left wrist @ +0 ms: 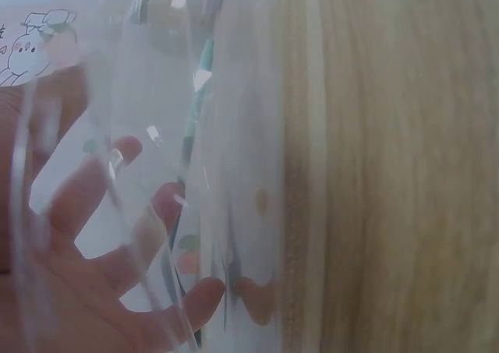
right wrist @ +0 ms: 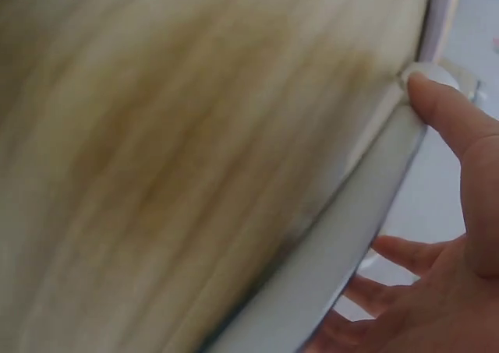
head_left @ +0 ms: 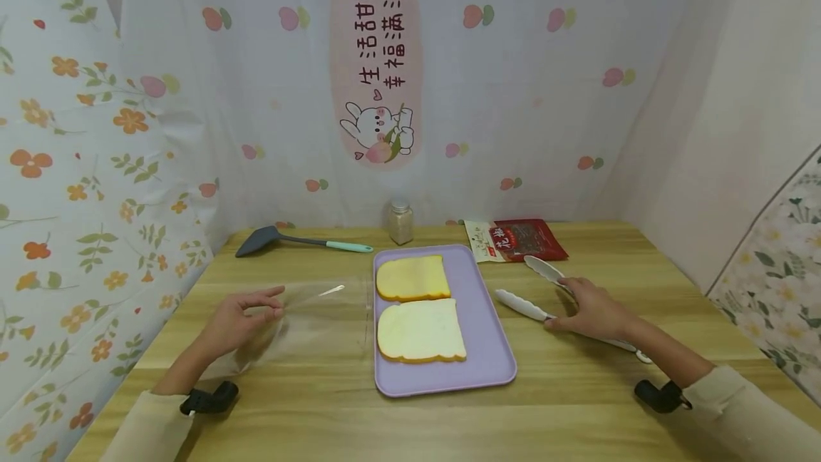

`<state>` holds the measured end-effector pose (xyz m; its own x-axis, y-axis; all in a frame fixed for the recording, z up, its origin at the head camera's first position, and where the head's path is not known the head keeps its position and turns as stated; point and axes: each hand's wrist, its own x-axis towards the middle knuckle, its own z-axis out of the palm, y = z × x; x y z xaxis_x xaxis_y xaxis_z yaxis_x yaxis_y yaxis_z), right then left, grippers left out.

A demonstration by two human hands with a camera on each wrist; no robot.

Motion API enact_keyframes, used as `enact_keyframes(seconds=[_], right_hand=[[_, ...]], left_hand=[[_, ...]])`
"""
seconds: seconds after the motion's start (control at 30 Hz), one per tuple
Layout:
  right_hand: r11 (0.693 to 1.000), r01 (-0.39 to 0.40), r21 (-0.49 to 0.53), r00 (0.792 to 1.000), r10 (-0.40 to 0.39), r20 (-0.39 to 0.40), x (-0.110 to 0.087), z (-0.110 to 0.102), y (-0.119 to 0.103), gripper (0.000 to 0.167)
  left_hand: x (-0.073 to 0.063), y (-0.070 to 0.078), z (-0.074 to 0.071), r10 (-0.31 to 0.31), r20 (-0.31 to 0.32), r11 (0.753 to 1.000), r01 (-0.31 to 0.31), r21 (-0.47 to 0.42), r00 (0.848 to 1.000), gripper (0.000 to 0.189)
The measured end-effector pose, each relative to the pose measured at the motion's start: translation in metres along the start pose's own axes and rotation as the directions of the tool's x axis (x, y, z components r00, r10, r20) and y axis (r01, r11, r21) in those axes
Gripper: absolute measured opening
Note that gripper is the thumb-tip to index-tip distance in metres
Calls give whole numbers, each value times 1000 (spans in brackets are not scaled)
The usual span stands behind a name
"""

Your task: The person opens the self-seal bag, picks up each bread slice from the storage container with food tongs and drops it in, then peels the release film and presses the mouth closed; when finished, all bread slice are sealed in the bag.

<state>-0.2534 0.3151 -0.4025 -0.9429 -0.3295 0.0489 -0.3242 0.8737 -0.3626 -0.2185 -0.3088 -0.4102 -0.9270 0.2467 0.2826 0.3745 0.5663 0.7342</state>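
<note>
My left hand (head_left: 239,323) is at the left end of a clear plastic container (head_left: 330,319) on the table, its fingers relaxed and slightly spread. In the left wrist view those fingers (left wrist: 101,267) show beside and through the clear plastic; firm contact cannot be made out. My right hand (head_left: 593,311) spans a pair of tongs (head_left: 522,304) with pale scalloped heads, thumb at one arm and fingers round the other. The right wrist view shows the thumb (right wrist: 452,111) touching the tongs (right wrist: 327,267). Between the hands, two bread slices (head_left: 420,330) lie on a purple tray (head_left: 481,355).
A spatula (head_left: 301,239) with a mint handle lies at the back left. Behind the tray stands a small glass jar (head_left: 400,224) with a lid. A red and white spice packet (head_left: 516,239) lies at the back right, near the tongs' heads. Printed curtains (head_left: 513,91) surround the table.
</note>
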Motion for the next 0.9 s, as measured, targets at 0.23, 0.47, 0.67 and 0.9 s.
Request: enact_keyframes(seconds=[0.23,0.47,0.67,0.9], right_hand=[[1000,-22,19,999,23,-27,3,5,2,108],[996,-11,92,999,15,-44,2,2,-3,111],[996,41,82,998,-38,-48,3,-10,-24,111],[990,106,93,994,-108,18,7,-16,-48,105]], left_hand=[[0,-1,0,-3,8,1000,3,8,1000,14],[0,-1,1,3,23,1000,-4,10,1000,14],[-1,-2,0,2,20,1000,-2,8,1000,15],[-2,0,0,3,25,1000,-2,-9,1000,13]])
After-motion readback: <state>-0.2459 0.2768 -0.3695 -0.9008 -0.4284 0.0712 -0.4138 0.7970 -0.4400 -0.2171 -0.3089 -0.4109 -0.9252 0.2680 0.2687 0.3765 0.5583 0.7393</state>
